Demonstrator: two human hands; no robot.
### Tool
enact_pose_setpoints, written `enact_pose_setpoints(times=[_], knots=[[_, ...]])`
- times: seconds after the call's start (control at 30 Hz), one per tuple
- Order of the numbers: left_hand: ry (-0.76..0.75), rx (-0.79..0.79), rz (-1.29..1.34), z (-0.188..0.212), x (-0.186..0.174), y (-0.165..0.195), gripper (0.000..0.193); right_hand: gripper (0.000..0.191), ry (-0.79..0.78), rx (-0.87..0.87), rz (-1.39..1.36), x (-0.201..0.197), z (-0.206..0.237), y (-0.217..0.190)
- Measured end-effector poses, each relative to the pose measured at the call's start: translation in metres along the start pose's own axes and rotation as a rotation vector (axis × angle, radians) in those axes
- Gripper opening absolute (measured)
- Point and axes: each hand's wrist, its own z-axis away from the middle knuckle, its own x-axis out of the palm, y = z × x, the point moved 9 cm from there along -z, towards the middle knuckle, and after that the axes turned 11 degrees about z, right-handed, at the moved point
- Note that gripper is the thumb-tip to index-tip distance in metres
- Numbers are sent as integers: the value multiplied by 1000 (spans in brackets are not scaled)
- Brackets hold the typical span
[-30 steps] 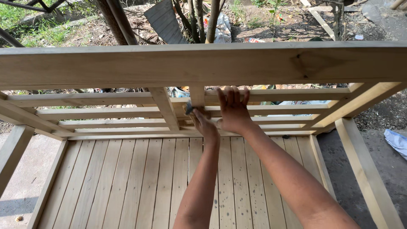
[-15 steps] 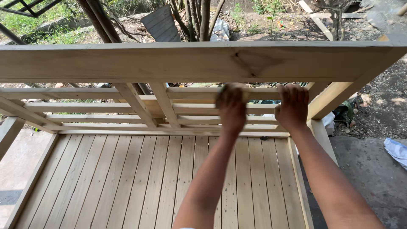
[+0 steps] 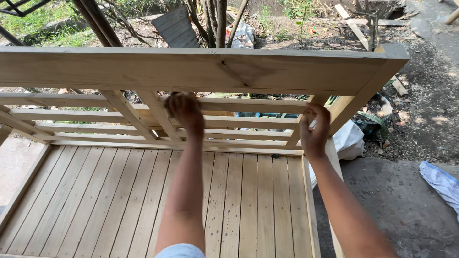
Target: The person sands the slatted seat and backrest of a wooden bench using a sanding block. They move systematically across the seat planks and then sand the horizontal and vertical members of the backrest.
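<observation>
A pale wooden bench frame fills the view, with a wide top rail (image 3: 191,69), thin horizontal back slats (image 3: 248,122) and a slatted seat (image 3: 95,200). My left hand (image 3: 185,111) is raised just under the top rail, against the back slats and beside a slanted brace (image 3: 125,112). It is blurred and its fingers curl away from me, so anything inside it is hidden. My right hand (image 3: 315,128) is at the right end of the back, fingers wrapped around the slanted end slat (image 3: 295,136) near the corner post (image 3: 356,102).
Beyond the bench are tree trunks (image 3: 217,19), a grey slatted board (image 3: 178,26), and bare earth with litter. A white bag (image 3: 349,138) lies by the right end, on grey concrete (image 3: 382,200). A light blue cloth (image 3: 442,179) lies at the far right.
Both hands were together at the middle of the back, the left with a small dark thing. The right hand has moved out to the right end slat, and the view has shifted right.
</observation>
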Motion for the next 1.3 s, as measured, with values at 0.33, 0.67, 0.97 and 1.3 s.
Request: enact_pose_setpoints(times=[0.33, 0.67, 0.97, 1.3], knots=[[-693, 277, 360, 87, 147, 205, 59, 29, -46, 454, -492, 37, -10, 91], [-471, 307, -105, 12, 16, -7, 62, 22, -171, 537, -449, 41, -19, 86], [-725, 307, 212, 84, 160, 233, 96, 25, -220, 321, -436, 34, -32, 63], [-812, 611, -81, 35, 44, 16, 88, 27, -344, 784, -405, 41, -10, 84]])
